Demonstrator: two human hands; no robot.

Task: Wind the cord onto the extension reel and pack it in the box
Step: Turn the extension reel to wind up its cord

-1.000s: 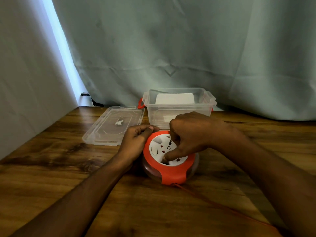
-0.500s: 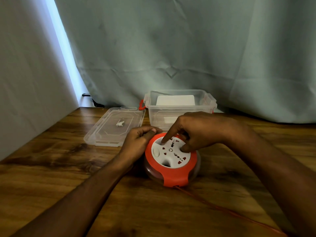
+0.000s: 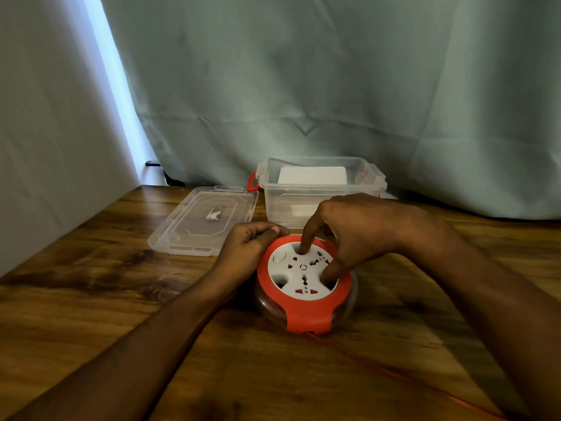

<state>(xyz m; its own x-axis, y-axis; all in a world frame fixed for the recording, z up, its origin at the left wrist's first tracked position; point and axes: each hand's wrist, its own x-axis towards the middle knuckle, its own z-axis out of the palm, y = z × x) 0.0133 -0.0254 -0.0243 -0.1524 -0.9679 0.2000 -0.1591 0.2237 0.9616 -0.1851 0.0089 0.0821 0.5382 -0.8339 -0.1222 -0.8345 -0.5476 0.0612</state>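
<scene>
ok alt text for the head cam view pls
Two hands work an orange and white extension reel on a wooden table: left hand grips its rim, right hand fingers its face. Orange cord trails right; open clear box and lid behind.

Glossy plastic reel (image 3: 306,314), clear plastic box (image 3: 321,189), wood-grain table (image 3: 91,299)

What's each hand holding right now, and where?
Left hand grips the extension reel at its orange rim. Right hand has fingertips in the white socket face's recesses.
</scene>
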